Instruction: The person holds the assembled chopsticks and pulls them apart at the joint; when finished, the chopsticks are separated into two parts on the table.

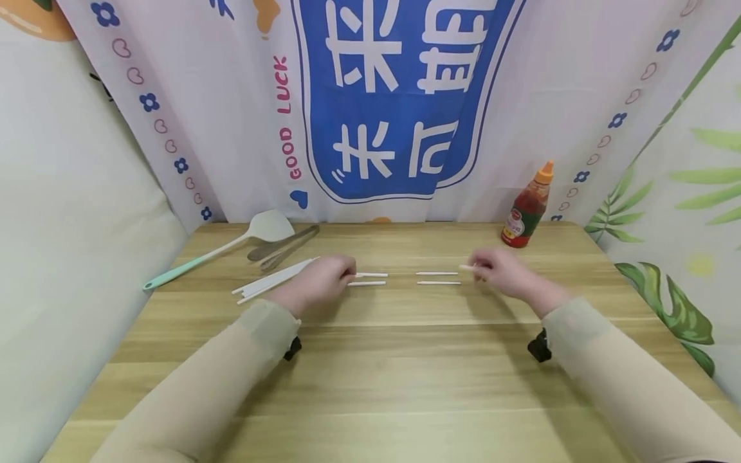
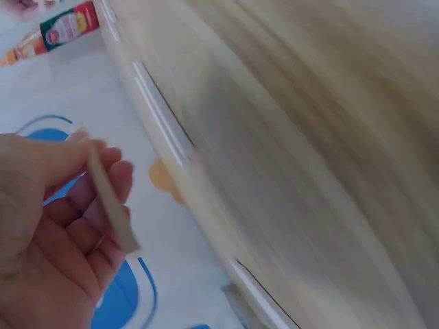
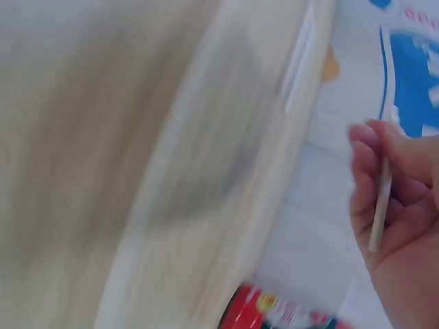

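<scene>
White cloth point(image 1: 243, 116) with a large blue print is hanging behind the far edge of the wooden table point(image 1: 382, 379). Pale sleeves point(image 1: 202, 379) are covering both forearms, coming over the table from its near edge. Toward the far left corner, a spatula point(image 1: 227, 246) with a green handle end is lying slantwise. Left of the table's middle, the left hand point(image 1: 324, 280) is pinching one short stick point(image 2: 110, 197) between thumb and fingers, above the surface. Nearer the right edge, the right hand point(image 1: 500, 270) is likewise pinching another short stick point(image 3: 382, 202). By the far right corner, a red sauce bottle point(image 1: 525, 212) with an orange cap is standing. Metal tongs point(image 1: 282, 244) are lying just beside the spatula, near the far edge. Several long white sticks point(image 1: 272, 281) are lying together between the tongs and the left forearm. Between the two hands, nearer the far edge than the near one, a left pair of short sticks point(image 1: 370, 283) and a right pair point(image 1: 438, 283) are lying flat, with a gap separating them.
</scene>
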Tool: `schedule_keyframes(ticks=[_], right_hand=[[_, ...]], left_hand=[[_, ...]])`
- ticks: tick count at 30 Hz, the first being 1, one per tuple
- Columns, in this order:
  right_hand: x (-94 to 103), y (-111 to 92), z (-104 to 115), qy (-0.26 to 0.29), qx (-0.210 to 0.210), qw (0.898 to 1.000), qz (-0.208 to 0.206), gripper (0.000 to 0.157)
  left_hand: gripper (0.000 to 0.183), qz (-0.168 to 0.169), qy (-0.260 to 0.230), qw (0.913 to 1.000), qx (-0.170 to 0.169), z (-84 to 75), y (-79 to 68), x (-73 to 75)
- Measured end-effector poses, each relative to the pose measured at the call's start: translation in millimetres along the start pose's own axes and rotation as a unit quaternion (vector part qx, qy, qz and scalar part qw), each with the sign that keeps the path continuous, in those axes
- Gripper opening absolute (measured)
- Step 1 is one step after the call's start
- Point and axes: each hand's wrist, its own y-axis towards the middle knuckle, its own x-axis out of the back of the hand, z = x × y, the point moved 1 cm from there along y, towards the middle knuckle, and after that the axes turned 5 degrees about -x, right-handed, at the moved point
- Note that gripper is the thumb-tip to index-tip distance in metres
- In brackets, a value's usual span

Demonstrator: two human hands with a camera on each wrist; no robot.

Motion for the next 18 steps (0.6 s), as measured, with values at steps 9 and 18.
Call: schedule_keyframes(ticks=[9, 18], right_hand=[[-45.3, 15.5, 30.7, -0.06, 0.044, 0.996, 0.039, 0.015], [-61.6, 18.8, 33.3, -0.076, 0.049, 0.994, 0.059, 0.016]], left_hand=[[0.02, 0.082, 0.017, 0.996, -0.031, -18.2, 28.9, -23.9], [0.017, 0.082, 0.018, 0.9964, -0.015, -21.3, 31.9, -31.2]])
